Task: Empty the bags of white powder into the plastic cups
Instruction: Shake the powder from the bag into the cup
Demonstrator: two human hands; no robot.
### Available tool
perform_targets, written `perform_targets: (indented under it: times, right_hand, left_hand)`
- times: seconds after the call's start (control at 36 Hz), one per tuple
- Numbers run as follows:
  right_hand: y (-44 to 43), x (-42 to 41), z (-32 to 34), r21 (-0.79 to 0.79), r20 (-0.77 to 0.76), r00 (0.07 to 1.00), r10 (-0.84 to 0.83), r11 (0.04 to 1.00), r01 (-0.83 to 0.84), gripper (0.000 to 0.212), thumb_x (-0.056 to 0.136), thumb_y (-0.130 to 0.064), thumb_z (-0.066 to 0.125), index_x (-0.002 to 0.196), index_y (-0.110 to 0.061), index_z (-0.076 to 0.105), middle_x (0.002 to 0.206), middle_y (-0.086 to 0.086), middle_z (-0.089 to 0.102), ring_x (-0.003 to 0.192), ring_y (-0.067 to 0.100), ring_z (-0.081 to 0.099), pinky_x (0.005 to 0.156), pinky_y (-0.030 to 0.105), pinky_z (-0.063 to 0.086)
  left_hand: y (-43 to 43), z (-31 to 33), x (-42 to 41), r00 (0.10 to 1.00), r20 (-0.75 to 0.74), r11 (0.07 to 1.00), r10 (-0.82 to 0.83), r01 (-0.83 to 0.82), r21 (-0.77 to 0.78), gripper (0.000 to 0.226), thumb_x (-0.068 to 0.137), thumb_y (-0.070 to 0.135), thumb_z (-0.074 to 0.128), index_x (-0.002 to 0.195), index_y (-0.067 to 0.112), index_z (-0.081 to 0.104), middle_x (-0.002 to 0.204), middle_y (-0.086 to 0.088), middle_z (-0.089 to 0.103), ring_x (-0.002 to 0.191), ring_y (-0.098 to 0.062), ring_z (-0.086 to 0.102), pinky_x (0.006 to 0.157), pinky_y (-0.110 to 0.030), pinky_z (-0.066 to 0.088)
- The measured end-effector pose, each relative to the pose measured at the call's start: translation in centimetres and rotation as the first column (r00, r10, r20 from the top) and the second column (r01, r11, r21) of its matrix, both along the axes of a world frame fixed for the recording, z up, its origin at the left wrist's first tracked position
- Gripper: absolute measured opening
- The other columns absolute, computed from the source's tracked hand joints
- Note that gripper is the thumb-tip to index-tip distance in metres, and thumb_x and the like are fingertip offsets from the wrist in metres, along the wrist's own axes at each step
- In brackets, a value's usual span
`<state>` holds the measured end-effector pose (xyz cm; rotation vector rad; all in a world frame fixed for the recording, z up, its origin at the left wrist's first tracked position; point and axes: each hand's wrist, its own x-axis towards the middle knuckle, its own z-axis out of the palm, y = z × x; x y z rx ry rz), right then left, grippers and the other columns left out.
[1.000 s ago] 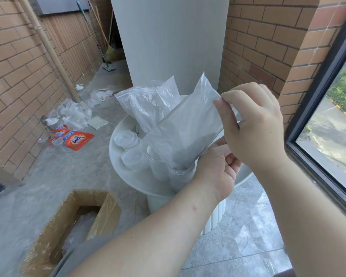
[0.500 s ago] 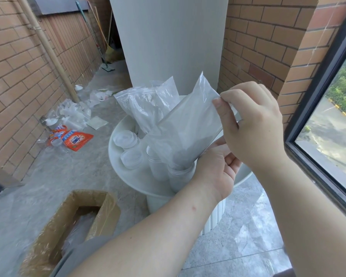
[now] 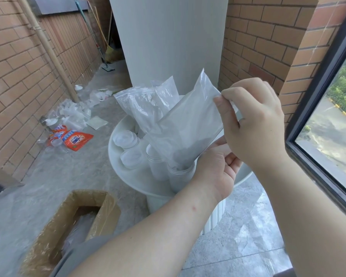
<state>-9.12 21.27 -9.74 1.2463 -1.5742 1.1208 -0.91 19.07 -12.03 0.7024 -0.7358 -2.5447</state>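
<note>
A clear plastic bag of white powder (image 3: 190,124) is tilted with its lower corner inside the mouth of a clear plastic cup (image 3: 181,176) on the round white table (image 3: 128,176). My right hand (image 3: 254,122) pinches the bag's upper edge. My left hand (image 3: 218,168) grips the bag's lower end beside the cup. A second open cup (image 3: 156,164) stands just left of it, and two lidded cups (image 3: 126,138) sit further left. More powder bags (image 3: 148,104) lean behind.
A taped cardboard box (image 3: 68,226) lies open on the floor at lower left. An orange detergent pack (image 3: 76,138) and plastic litter lie by the left brick wall. A white pillar (image 3: 168,47) rises behind the table; a window (image 3: 332,116) is on the right.
</note>
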Motion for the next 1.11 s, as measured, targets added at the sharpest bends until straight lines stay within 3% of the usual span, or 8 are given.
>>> perform_targets:
  times: [0.17,0.33,0.72,0.94,1.11]
  right_hand:
    - [0.1,0.1,0.0,-0.009,-0.004,1.000,-0.002,1.000,0.002,0.032,0.105,-0.025,0.055,0.085,-0.003,0.070,0.089,0.011,0.065,0.078,0.036,0.058,0.068,0.051,0.047]
    - [0.0,0.6,0.0,0.021,0.007,1.000,-0.003,1.000,0.003,0.032,0.105,-0.027,0.055,0.086,-0.006,0.070,0.090,0.009,0.065,0.080,0.035,0.058,0.071,0.050,0.046]
    - [0.0,0.5,-0.1,0.004,-0.004,0.999,-0.045,0.999,0.045,0.033,0.105,-0.027,0.054,0.085,-0.007,0.070,0.089,0.008,0.065,0.078,0.034,0.058,0.069,0.049,0.046]
    - [0.0,0.4,0.0,0.051,0.016,1.000,0.000,0.999,0.000,0.031,0.105,-0.028,0.055,0.087,-0.007,0.070,0.091,0.008,0.065,0.081,0.035,0.058,0.070,0.051,0.046]
    - [-0.1,0.4,0.1,0.063,0.036,0.999,0.022,0.998,-0.024,0.031,0.105,-0.028,0.054,0.088,-0.007,0.069,0.092,0.008,0.064,0.082,0.035,0.059,0.070,0.052,0.047]
  left_hand:
    - [0.1,0.3,0.2,1.000,0.026,1.000,0.000,-0.001,0.023,0.044,0.089,-0.013,0.045,0.077,0.020,0.072,0.066,0.006,0.071,0.055,-0.005,0.067,0.056,-0.015,0.053]
    - [0.3,1.1,0.4,0.996,0.087,1.000,0.020,-0.022,0.015,0.043,0.091,-0.013,0.039,0.077,0.020,0.062,0.048,0.011,0.059,0.039,-0.001,0.055,0.043,-0.011,0.043]
    - [0.6,1.4,0.6,0.995,0.091,0.999,0.031,-0.033,0.022,0.043,0.092,-0.011,0.044,0.072,0.021,0.065,0.052,0.010,0.063,0.043,-0.002,0.059,0.047,-0.013,0.047]
    - [0.7,1.6,0.7,0.994,0.101,0.999,0.034,-0.037,0.029,0.042,0.092,-0.010,0.045,0.069,0.020,0.062,0.046,0.010,0.058,0.038,-0.002,0.055,0.043,-0.011,0.044]
    - [0.5,1.2,0.7,0.997,0.070,0.999,0.030,-0.033,0.042,0.042,0.091,-0.011,0.046,0.071,0.020,0.068,0.053,0.009,0.064,0.044,-0.003,0.060,0.047,-0.014,0.048]
